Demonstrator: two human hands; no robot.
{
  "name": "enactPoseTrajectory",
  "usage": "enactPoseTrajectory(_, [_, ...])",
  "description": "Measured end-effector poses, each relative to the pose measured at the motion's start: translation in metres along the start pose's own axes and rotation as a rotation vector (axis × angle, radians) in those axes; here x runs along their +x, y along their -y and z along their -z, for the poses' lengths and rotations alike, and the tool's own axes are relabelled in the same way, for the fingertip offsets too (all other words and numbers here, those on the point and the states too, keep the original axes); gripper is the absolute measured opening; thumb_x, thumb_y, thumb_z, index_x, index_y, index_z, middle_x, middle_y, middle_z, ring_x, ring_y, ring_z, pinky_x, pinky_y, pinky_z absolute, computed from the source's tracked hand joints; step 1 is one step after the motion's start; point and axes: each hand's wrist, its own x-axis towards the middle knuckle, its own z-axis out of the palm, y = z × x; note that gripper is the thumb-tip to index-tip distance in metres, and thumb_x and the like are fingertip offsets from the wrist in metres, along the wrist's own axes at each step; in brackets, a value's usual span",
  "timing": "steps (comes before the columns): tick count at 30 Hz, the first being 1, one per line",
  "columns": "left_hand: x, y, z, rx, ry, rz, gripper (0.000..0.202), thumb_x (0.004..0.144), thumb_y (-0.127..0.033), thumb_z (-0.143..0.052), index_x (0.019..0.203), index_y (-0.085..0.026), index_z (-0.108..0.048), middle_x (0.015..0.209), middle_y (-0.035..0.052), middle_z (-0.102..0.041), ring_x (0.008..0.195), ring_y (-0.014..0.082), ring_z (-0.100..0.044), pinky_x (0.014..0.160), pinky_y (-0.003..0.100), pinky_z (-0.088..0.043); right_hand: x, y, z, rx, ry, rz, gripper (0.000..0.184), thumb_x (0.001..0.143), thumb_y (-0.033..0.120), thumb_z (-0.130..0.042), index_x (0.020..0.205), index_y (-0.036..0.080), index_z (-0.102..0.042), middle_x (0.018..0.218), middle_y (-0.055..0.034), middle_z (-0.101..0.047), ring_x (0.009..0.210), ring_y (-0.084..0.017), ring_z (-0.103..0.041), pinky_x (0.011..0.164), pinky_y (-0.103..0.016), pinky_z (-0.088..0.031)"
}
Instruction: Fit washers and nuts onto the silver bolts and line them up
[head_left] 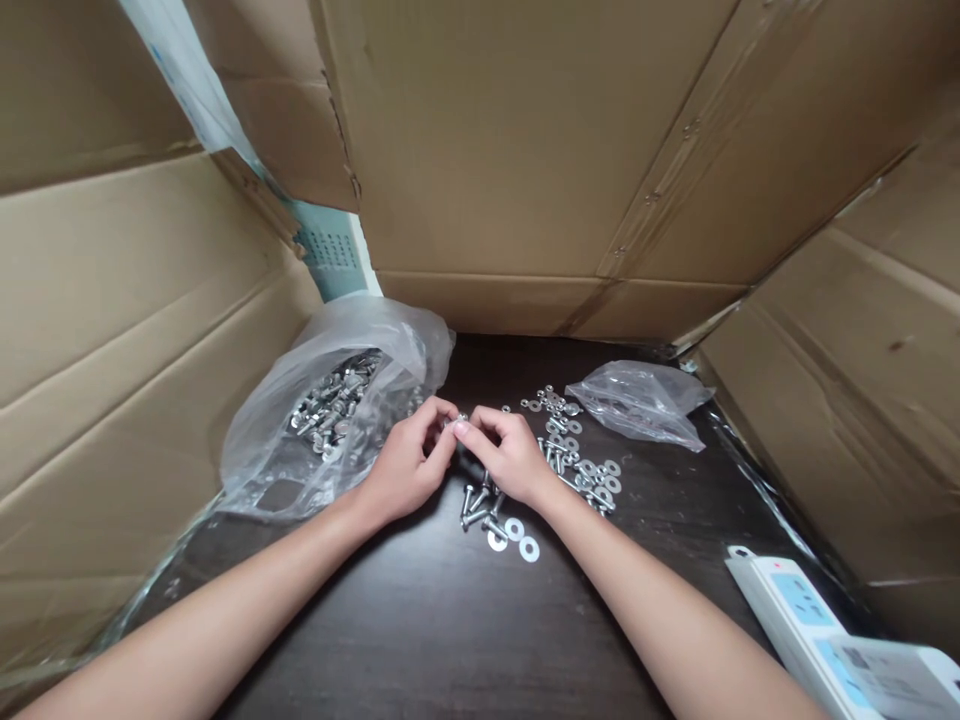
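My left hand (411,455) and my right hand (508,450) meet above the middle of the dark table, with fingers bent in a pinch. Between their fingertips shows a small shiny metal fastener (462,419); the fingers cover most of it, so I cannot tell whether it is a bolt or a nut. Below my right hand lie several loose bolts (471,508) and a few flat washers (529,549). More bolts, nuts and washers (570,445) are strewn to its right. Beside my left hand, an opened clear plastic bag (251,440) holds a heap of bolts (334,405).
A crumpled clear bag (637,400) lies at the back right. A white power strip (787,600) rests at the right front, with a pale labelled object (892,672) on it. Cardboard walls (525,150) enclose the dark table (390,620) at the back and both sides.
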Motion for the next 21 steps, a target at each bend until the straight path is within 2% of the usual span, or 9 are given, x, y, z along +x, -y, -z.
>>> enactPoseTrajectory(5, [-0.0016,-0.0034,0.0003,0.038,0.035,-0.075,0.009,0.098,-0.026,-0.052,0.098,-0.018,-0.057,0.080,0.0005,-0.063,0.066,0.0132,-0.058,0.064,0.025,-0.046,-0.0001,-0.0002,0.0004,0.016,-0.001,-0.007,0.043,0.092,0.049,-0.060,0.062,0.021,-0.046,0.058,0.0040,-0.043,0.058,-0.013,-0.040,0.058,-0.027,-0.033])
enactPoseTrajectory(11, [-0.0008,-0.0033,0.0010,-0.002,-0.021,0.021,0.012,0.099,-0.030,-0.052,0.099,-0.019,-0.055,0.078,-0.0004,-0.062,0.064,0.0134,-0.059,0.061,0.025,-0.047,-0.0003,0.0001,-0.0005,0.011,0.003,-0.019,0.045,0.093,0.052,-0.059,0.062,0.022,-0.045,0.057,0.0042,-0.043,0.059,-0.013,-0.039,0.058,-0.028,-0.033])
enactPoseTrajectory(17, [-0.0010,-0.0028,-0.0002,0.040,0.020,-0.071,0.006,0.095,-0.023,-0.055,0.097,-0.018,-0.057,0.076,-0.0014,-0.061,0.063,0.0122,-0.057,0.062,0.024,-0.045,-0.0004,-0.0004,0.0002,0.042,0.007,-0.011,0.045,0.092,0.053,-0.060,0.063,0.022,-0.046,0.060,0.0037,-0.044,0.060,-0.013,-0.041,0.059,-0.028,-0.033])
enactPoseTrajectory(21, [-0.0007,-0.0037,-0.0002,0.007,-0.015,-0.032,0.009,0.097,-0.026,-0.055,0.096,-0.018,-0.057,0.076,-0.0011,-0.061,0.064,0.0120,-0.057,0.060,0.023,-0.045,-0.0002,-0.0004,-0.0004,0.037,0.002,-0.014,0.047,0.093,0.054,-0.059,0.062,0.021,-0.046,0.059,0.0038,-0.043,0.059,-0.013,-0.040,0.058,-0.028,-0.032])
